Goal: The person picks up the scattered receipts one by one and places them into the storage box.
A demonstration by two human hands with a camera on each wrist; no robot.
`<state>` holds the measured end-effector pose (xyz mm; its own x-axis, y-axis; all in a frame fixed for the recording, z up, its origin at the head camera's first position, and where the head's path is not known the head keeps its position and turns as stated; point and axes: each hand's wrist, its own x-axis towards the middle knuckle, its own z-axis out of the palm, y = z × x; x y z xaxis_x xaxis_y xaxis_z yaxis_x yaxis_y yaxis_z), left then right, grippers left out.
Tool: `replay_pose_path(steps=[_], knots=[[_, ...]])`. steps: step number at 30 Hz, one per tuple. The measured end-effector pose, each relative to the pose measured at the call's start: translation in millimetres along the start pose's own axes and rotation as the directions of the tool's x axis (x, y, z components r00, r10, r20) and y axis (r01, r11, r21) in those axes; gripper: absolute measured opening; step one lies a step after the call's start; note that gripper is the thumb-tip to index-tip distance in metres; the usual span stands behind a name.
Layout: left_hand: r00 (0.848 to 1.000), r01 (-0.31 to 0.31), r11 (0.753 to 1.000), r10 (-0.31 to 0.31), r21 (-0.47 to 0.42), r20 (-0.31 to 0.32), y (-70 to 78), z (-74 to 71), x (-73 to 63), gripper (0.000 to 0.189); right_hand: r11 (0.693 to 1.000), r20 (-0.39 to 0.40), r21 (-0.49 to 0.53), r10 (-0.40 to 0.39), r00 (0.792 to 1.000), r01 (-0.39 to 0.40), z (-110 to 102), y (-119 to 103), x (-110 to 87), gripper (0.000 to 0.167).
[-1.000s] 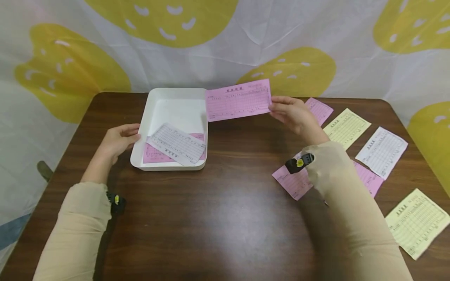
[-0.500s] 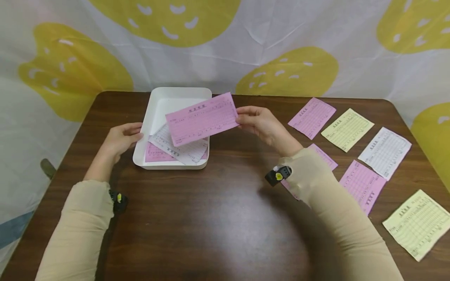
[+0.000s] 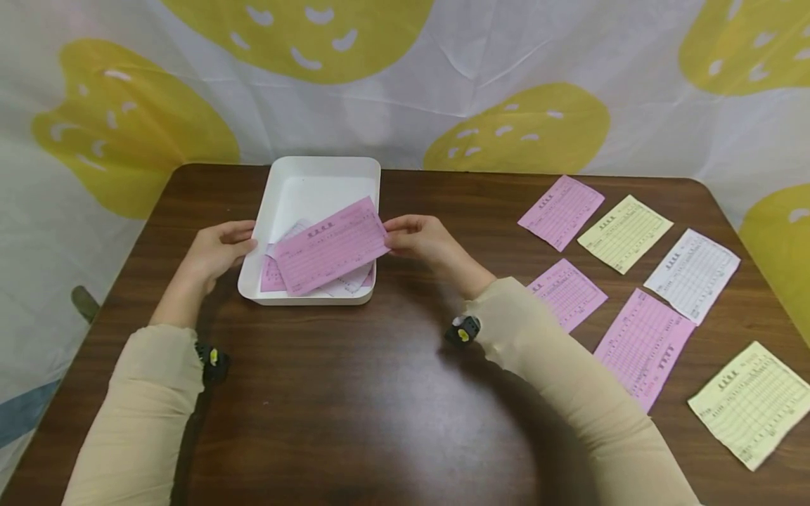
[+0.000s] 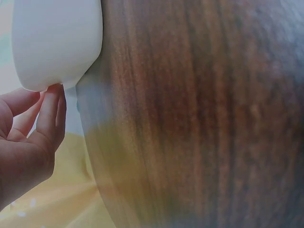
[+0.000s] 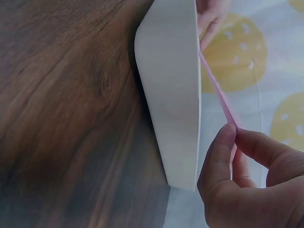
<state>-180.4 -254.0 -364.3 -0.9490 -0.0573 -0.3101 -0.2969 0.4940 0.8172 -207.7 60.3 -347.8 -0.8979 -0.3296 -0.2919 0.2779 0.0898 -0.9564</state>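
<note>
My right hand pinches the right end of a pink printed receipt slip between thumb and fingers. The slip hangs tilted over the white tray; in the right wrist view its pink edge slants across the tray's rim. Below it in the tray lie a white slip and another pink slip, both partly hidden. At the tray's left side, my left hand rests its fingertips and thumb against the outer wall. The left wrist view shows those fingertips touching the tray.
On the right of the brown table lie several more slips: pink, yellow, white and a yellow one near the right edge. A patterned cloth hangs behind the table.
My right hand has carried the pink slip left and down from beside the tray to over it. The left hand stays at the tray's left side.
</note>
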Motion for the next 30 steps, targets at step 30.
replay_pose_path(steps=[30], knots=[[1.000, 0.015, 1.000, -0.015, 0.010, 0.007, 0.1, 0.3, 0.1, 0.051, 0.974, -0.038, -0.228, 0.004, 0.999, -0.013, 38, -3, 17.6, 0.030]])
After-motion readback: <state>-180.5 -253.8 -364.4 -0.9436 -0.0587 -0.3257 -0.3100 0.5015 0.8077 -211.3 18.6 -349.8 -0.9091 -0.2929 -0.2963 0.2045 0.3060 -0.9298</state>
